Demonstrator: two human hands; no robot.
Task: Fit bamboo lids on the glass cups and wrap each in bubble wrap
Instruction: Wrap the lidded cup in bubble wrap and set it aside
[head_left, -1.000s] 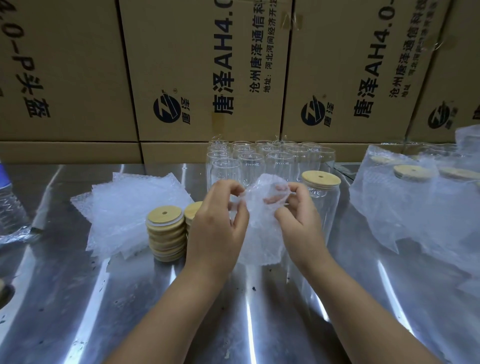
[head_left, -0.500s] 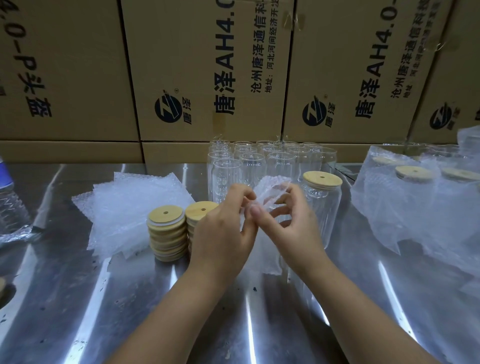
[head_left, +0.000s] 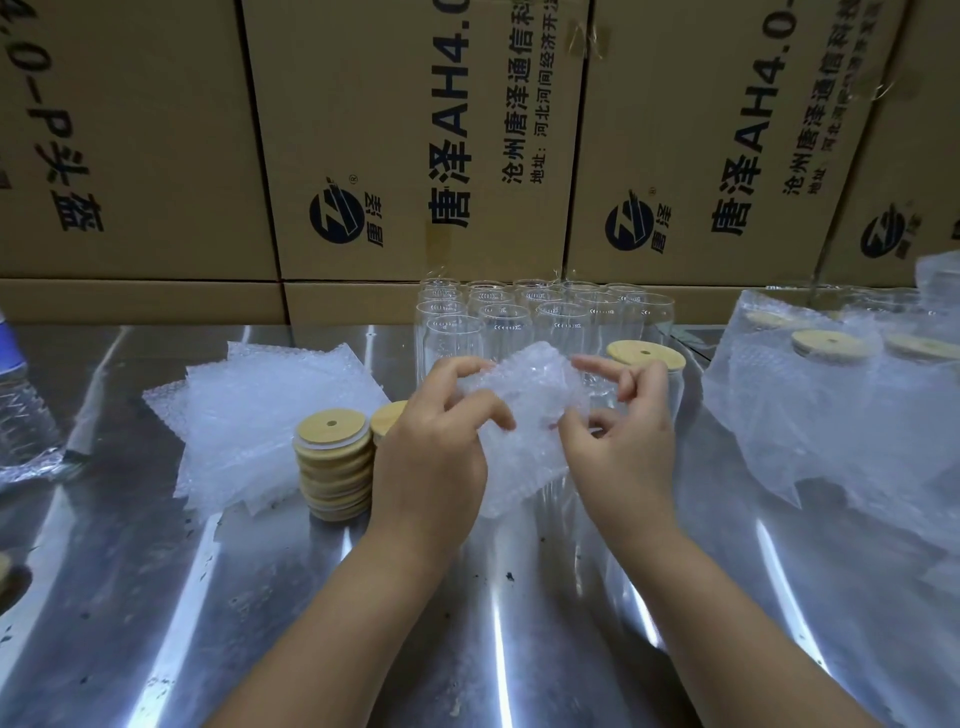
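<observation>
Both hands hold one bubble wrap bag (head_left: 524, 415) above the steel table. My left hand (head_left: 441, 447) pinches its left edge with curled fingers. My right hand (head_left: 618, 441) pinches its right edge, index finger raised. Just behind my right hand stands a glass cup with a bamboo lid (head_left: 644, 354) on it. Several open glass cups (head_left: 519, 319) stand in rows behind the bag. Two stacks of bamboo lids (head_left: 335, 470) stand left of my left hand, the second stack partly hidden by it. A pile of flat bubble wrap bags (head_left: 260, 415) lies further left.
Wrapped lidded cups (head_left: 831, 374) lie in a heap at the right. A plastic water bottle (head_left: 21, 410) stands at the left edge. Printed cardboard boxes (head_left: 415, 145) form a wall along the table's (head_left: 519, 649) back.
The hands came close together half a second ago and have now drawn apart, spreading the bubble wrap bag wider between them.
</observation>
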